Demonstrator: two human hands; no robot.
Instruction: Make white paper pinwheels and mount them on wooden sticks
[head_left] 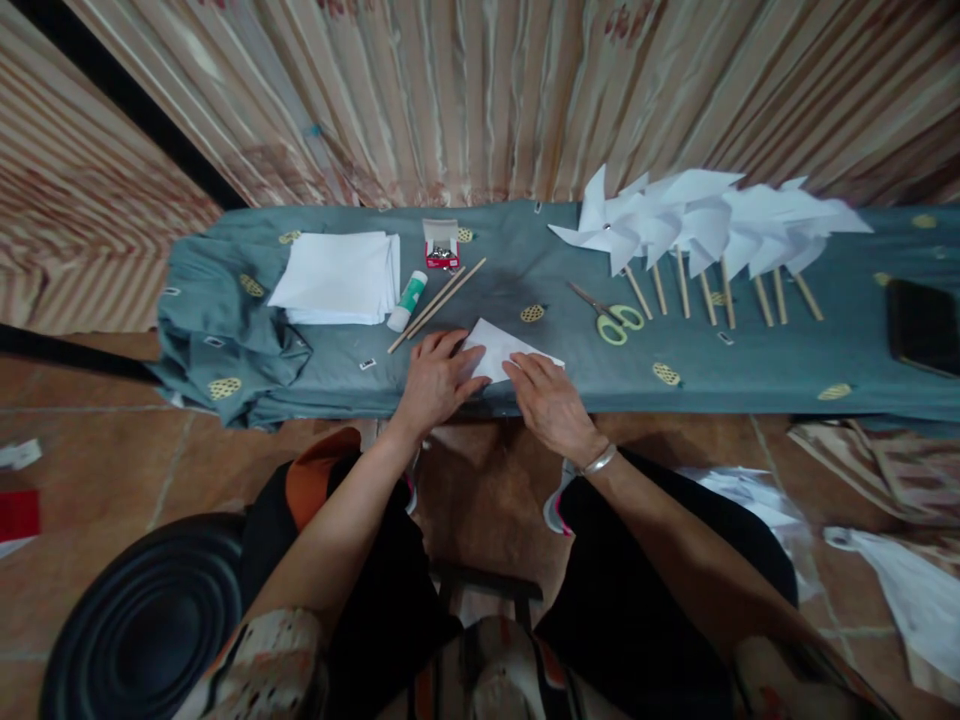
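Note:
A white paper sheet (pixel 501 348) folded into a triangle lies at the front edge of the cloth-covered table. My left hand (pixel 437 382) holds its left side, fingers over the paper and thumb along the near edge. On the right part of the fold, my right hand (pixel 553 408) presses with its fingers close together; its thumb is mostly hidden. Just beyond my left hand lie two wooden sticks (pixel 442 303) and a glue stick (pixel 409 301). Scissors (pixel 613 317) with pale green handles rest to the right of the paper.
A stack of white paper (pixel 337 278) lies at left, with a small red box (pixel 442 245) of metal pieces behind the sticks. Several paper pinwheels (pixel 697 220) on sticks overlap at right. A dark phone (pixel 924 322) is at far right. A black stool (pixel 150 620) stands lower left.

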